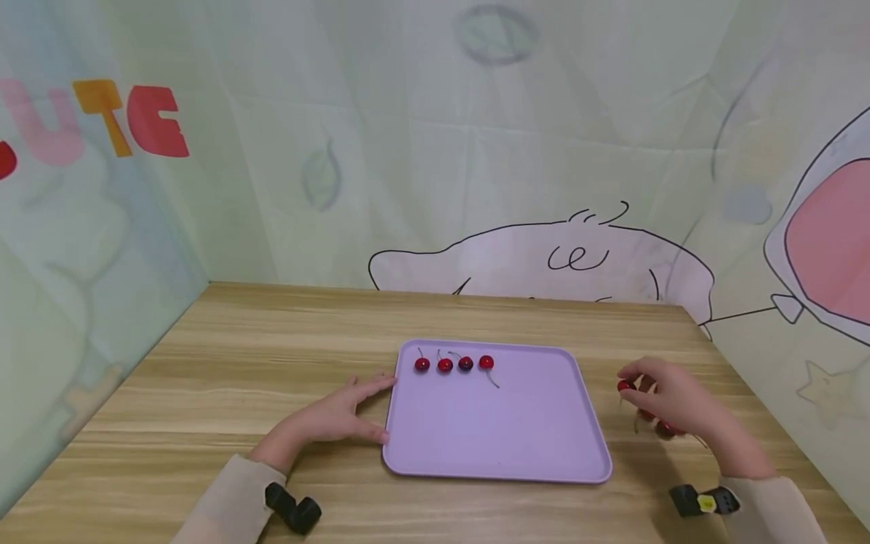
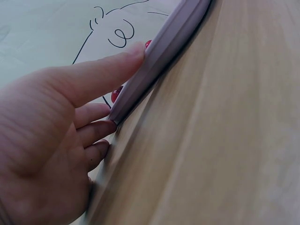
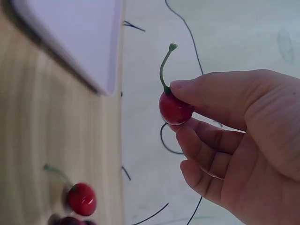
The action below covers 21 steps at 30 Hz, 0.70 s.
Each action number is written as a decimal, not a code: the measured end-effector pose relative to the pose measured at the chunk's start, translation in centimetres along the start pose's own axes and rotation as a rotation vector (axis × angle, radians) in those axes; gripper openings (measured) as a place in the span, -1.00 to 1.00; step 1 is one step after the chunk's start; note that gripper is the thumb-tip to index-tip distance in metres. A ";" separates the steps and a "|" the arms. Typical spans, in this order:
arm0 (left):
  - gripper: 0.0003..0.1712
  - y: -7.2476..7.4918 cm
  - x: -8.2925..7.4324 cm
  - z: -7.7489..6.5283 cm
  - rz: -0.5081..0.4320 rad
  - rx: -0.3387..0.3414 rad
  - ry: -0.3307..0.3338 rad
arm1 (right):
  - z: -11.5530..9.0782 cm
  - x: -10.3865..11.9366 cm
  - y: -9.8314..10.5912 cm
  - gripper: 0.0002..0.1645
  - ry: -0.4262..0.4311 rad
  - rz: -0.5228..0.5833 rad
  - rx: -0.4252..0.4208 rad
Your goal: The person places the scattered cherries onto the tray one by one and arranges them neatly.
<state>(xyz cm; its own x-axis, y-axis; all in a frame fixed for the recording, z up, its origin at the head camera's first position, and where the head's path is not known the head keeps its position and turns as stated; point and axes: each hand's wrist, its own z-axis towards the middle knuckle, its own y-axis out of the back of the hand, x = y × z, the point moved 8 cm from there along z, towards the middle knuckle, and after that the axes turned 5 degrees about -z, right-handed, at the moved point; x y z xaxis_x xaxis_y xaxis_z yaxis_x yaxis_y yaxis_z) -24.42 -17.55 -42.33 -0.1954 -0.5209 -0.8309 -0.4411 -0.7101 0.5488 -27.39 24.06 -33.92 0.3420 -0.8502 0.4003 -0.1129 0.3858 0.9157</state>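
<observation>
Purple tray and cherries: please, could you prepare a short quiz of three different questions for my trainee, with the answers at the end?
1. How many cherries lie on the purple tray?
2. True or false: the left hand is holding a cherry.
3. Fill in the missing word: the right hand pinches a ____.

Key:
1. Four, in a row near the far edge.
2. False; it touches the tray's left edge.
3. Cherry.
</observation>
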 end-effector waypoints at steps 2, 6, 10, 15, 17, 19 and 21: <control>0.05 0.0 0.0 0.0 -0.003 0.000 -0.003 | 0.4 0.6 0.3 -0.70 0.028 -0.040 -0.019; 0.05 0.0 0.1 0.0 0.000 0.000 -0.001 | 1.2 1.5 0.7 -0.73 0.063 -0.076 -0.041; 0.05 0.0 0.0 0.0 -0.001 0.000 0.004 | 1.9 2.4 0.9 -0.76 0.090 -0.084 -0.053; 0.05 0.0 -0.1 -0.1 -0.012 0.003 0.007 | 2.9 3.9 1.1 -0.76 0.112 -0.062 -0.060; 0.05 0.0 -0.1 -0.1 -0.007 0.002 0.002 | 3.2 4.5 1.2 -0.76 0.124 -0.051 -0.064; 0.05 0.0 -0.2 -0.1 0.000 0.001 -0.005 | 3.7 5.0 1.2 -0.77 0.145 -0.044 -0.070; 0.05 0.0 -0.2 -0.1 0.004 0.001 -0.007 | 4.1 5.4 1.1 -0.77 0.165 -0.042 -0.080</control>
<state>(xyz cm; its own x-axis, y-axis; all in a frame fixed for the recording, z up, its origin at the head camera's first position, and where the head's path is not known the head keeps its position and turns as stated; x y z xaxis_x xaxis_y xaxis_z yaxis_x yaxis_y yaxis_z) -24.33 -17.50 -42.17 -0.2035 -0.5201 -0.8295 -0.4411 -0.7076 0.5520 -29.51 18.38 -30.56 0.4937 -0.7985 0.3443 -0.0233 0.3837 0.9232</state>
